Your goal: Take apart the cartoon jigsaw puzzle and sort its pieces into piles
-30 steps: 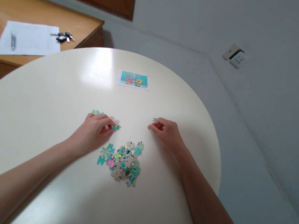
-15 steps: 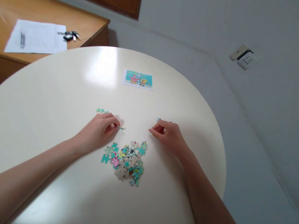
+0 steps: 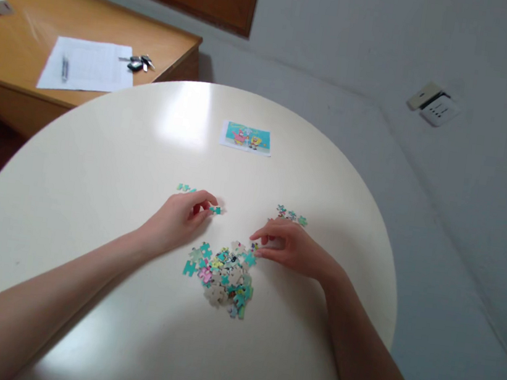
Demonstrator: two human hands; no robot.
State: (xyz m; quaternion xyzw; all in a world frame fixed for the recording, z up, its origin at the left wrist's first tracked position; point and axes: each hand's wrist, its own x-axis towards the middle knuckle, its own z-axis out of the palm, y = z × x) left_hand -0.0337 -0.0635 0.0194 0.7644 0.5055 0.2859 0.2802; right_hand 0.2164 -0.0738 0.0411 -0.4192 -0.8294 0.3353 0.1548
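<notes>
A heap of loose jigsaw pieces (image 3: 223, 272) lies near the middle of a round cream table (image 3: 94, 194). My left hand (image 3: 179, 221) rests just left of the heap, its fingers pinched on a small teal piece (image 3: 216, 210). My right hand (image 3: 290, 248) sits at the heap's upper right edge, thumb and fingers closing on a piece there. A short joined strip of pieces (image 3: 291, 215) lies just beyond my right hand. Another small teal group (image 3: 185, 188) lies beyond my left hand. A cartoon reference picture (image 3: 247, 137) lies further back.
A wooden desk (image 3: 14, 52) stands at the back left, carrying a sheet of paper (image 3: 88, 65) with a pen and a bunch of keys (image 3: 137, 63). A wall socket plate (image 3: 435, 105) is at the right. The table's right edge drops off to grey floor.
My right hand has drawn back from the joined strip to the edge of the heap, uncovering the strip. My left hand still pinches the teal piece. The view has shifted left.
</notes>
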